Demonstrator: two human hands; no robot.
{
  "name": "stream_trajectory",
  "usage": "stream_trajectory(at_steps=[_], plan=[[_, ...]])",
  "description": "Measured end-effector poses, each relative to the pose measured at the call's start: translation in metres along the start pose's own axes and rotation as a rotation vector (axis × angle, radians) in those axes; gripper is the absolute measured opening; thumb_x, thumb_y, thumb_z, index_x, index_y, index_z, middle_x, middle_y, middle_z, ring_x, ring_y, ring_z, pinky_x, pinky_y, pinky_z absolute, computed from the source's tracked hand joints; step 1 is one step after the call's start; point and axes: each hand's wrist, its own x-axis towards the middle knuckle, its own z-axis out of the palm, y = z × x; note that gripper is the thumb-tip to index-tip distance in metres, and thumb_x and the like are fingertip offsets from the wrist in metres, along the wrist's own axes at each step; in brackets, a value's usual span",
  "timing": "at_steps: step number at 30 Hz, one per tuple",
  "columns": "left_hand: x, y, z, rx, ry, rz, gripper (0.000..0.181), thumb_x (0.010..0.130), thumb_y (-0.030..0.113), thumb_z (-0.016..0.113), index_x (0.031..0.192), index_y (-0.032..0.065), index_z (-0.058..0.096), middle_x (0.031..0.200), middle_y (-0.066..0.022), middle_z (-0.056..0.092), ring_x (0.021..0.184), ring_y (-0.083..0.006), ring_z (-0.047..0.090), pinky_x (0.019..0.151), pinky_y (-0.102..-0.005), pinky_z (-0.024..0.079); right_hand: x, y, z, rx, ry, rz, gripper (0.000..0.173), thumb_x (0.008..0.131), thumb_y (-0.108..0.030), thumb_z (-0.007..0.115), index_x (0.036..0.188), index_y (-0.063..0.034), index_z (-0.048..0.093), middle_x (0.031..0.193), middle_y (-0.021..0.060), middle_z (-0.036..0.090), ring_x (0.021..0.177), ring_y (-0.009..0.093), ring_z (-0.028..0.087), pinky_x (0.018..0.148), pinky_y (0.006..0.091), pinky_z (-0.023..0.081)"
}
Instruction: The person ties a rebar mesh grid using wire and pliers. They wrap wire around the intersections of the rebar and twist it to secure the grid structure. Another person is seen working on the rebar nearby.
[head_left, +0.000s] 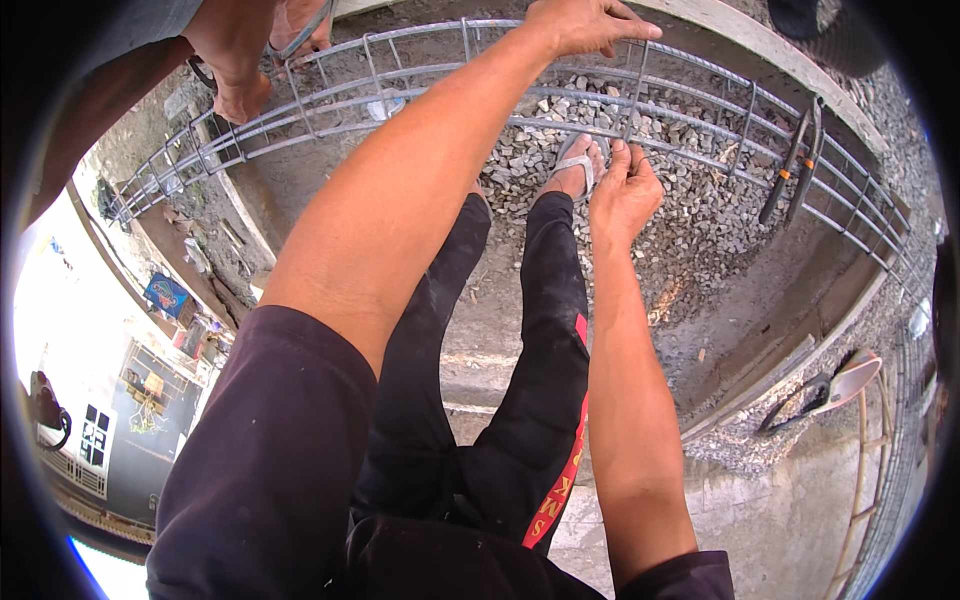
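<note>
A long rebar cage (442, 71) of ribbed bars and square stirrups spans the view in front of me. My left hand (581, 26) lies over its far top bar, index finger stretched out near the top of a steel stirrup (639, 86). Whether that hand grips anything is unclear. Lower down, my right hand (626, 191) has thumb and forefinger pinched at the near bottom corner of the same stirrup. Any tie wire there is too fine to make out. Right of my hands, dark pincers (795, 169) with orange bands hang on the cage bars.
Another person's hand (244, 97) touches the cage at left. Grey gravel (697, 217) fills the ground beneath the cage, around my sandalled foot (577, 169). A concrete edge (795, 45) curves behind the cage. A pale sandal (847, 382) lies at right, near a bamboo ladder (862, 480).
</note>
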Motion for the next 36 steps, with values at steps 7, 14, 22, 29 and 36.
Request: stream_trajectory(at_steps=[7,14,22,29,36], plan=[[-0.004,-0.010,-0.006,0.047,0.054,0.087,0.037,0.088,0.041,0.076,0.104,0.0081,0.083,0.087,-0.0121,0.080,0.071,-0.0182,0.073,0.074,-0.0348,0.058,-0.006,0.000,0.007,0.010,0.030,-0.017,0.041,0.098,-0.030,0.068,0.115,0.0058,0.074,0.096,0.0296,0.074,0.092,0.044,0.073,0.084,0.0479,0.055],[0.012,0.004,0.012,0.110,0.054,-0.024,0.036,0.083,0.036,0.076,0.099,0.0044,0.082,0.075,-0.0136,0.077,0.065,-0.0219,0.071,0.070,-0.0371,0.057,0.002,0.001,-0.005,0.114,-0.034,0.069,0.042,0.098,-0.030,0.067,0.117,0.0074,0.073,0.099,0.0296,0.074,0.093,0.042,0.073,0.085,0.0467,0.055],[0.006,-0.005,-0.004,0.039,0.061,0.104,0.033,0.083,0.033,0.076,0.087,0.0006,0.081,0.068,-0.0099,0.073,0.055,-0.0168,0.066,0.059,-0.0338,0.054,-0.002,-0.005,-0.003,0.071,-0.040,0.028,0.044,0.099,-0.032,0.068,0.115,0.0081,0.073,0.092,0.0289,0.074,0.087,0.040,0.073,0.080,0.0459,0.055],[0.013,-0.024,-0.002,-0.051,0.023,0.053,0.031,0.084,0.032,0.075,0.086,0.0013,0.081,0.066,-0.0118,0.072,0.055,-0.0168,0.066,0.057,-0.0346,0.054,0.000,0.003,-0.005,-0.055,0.013,-0.136,0.038,0.101,-0.027,0.068,0.107,0.0108,0.074,0.070,0.0142,0.068,0.061,0.017,0.052,0.061,0.0378,0.046],[0.014,-0.022,0.001,0.024,0.092,0.177,0.031,0.087,0.031,0.073,0.085,0.0003,0.080,0.069,-0.0133,0.074,0.061,-0.0200,0.070,0.064,-0.0357,0.056,0.002,-0.005,-0.009,-0.060,-0.028,-0.038,0.039,0.101,-0.028,0.069,0.108,0.0097,0.074,0.076,0.0169,0.072,0.063,0.019,0.057,0.064,0.0373,0.049]])
